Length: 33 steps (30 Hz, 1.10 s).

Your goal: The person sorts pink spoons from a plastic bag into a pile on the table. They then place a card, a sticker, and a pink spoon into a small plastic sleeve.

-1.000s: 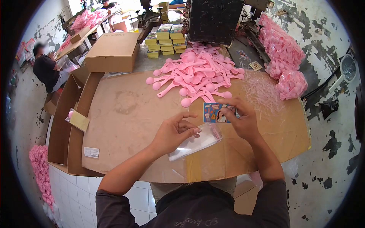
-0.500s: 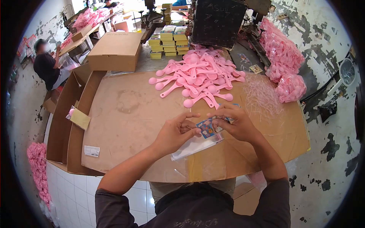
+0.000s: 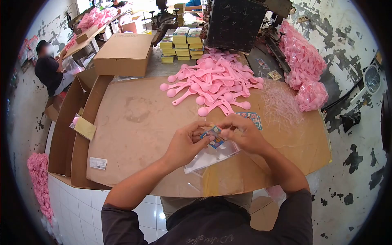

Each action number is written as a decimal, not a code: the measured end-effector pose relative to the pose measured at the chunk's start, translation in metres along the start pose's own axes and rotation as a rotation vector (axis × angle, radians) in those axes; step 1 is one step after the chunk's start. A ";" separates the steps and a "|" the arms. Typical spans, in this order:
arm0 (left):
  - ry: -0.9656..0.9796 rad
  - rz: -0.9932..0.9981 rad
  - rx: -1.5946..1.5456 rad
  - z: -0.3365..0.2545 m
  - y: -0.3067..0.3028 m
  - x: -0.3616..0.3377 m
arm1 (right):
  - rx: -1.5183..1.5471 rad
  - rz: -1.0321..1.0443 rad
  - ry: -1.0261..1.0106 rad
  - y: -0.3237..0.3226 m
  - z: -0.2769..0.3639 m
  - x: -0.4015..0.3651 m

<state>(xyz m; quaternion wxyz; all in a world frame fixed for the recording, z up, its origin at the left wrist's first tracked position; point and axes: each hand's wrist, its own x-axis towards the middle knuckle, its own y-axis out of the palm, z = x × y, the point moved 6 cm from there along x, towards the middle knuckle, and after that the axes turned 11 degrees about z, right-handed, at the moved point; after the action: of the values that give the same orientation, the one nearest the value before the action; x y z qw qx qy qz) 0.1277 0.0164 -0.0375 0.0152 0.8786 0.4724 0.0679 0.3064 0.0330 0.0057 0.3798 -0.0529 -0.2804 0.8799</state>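
Between my hands is a small blue printed card (image 3: 217, 143), which looks bent or folded. My left hand (image 3: 190, 141) pinches its left side between thumb and fingers. At the card's upper right edge, the fingers of my right hand (image 3: 241, 132) are closed on it too. Below the hands lie clear plastic bags (image 3: 208, 161) on the cardboard sheet. Another blue printed card (image 3: 255, 120) rests flat just beyond my right hand. Past the hands spreads a heap of pink measuring spoons (image 3: 216, 77) with round ends.
An open carton (image 3: 63, 134) stands along the left edge, with a yellowish card pack (image 3: 85, 128) on its rim. A closed box (image 3: 123, 53), stacked cards (image 3: 180, 43) and a dark machine (image 3: 233, 24) are behind. Clear plastic strips (image 3: 283, 104) and bagged pink spoons (image 3: 311, 94) lie right.
The card in my hands has been turned or bent and shows less of its face. My right hand has shifted slightly left, uncovering more of the card on the table.
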 end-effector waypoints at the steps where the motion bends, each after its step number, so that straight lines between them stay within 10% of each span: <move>1: -0.007 0.002 -0.008 -0.001 -0.001 0.000 | 0.138 -0.051 0.014 -0.007 -0.007 0.002; 7: -0.049 0.013 -0.014 -0.001 -0.004 0.000 | 0.494 -0.094 0.105 -0.014 -0.021 0.010; 10: -0.042 0.016 -0.040 -0.002 -0.001 0.000 | -0.186 -0.179 0.011 -0.026 0.012 0.006; 19: -0.016 -0.012 -0.084 -0.007 -0.005 -0.002 | -0.161 -0.139 -0.298 0.005 0.015 0.011; 22: -0.029 -0.016 -0.058 -0.005 -0.006 -0.002 | -0.244 -0.276 0.106 -0.039 -0.037 0.020; 25: -0.038 -0.036 -0.068 -0.007 -0.007 0.000 | -0.558 -0.267 0.182 -0.049 -0.059 0.033; 33: 0.001 -0.055 -0.114 -0.008 -0.014 0.001 | -0.178 -0.358 0.119 -0.055 -0.049 0.037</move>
<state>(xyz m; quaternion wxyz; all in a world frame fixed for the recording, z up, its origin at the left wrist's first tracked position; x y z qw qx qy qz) 0.1159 0.0245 -0.0311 0.0667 0.8631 0.4916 0.0945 0.3306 0.1112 -0.0016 0.5397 -0.0875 -0.3392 0.7655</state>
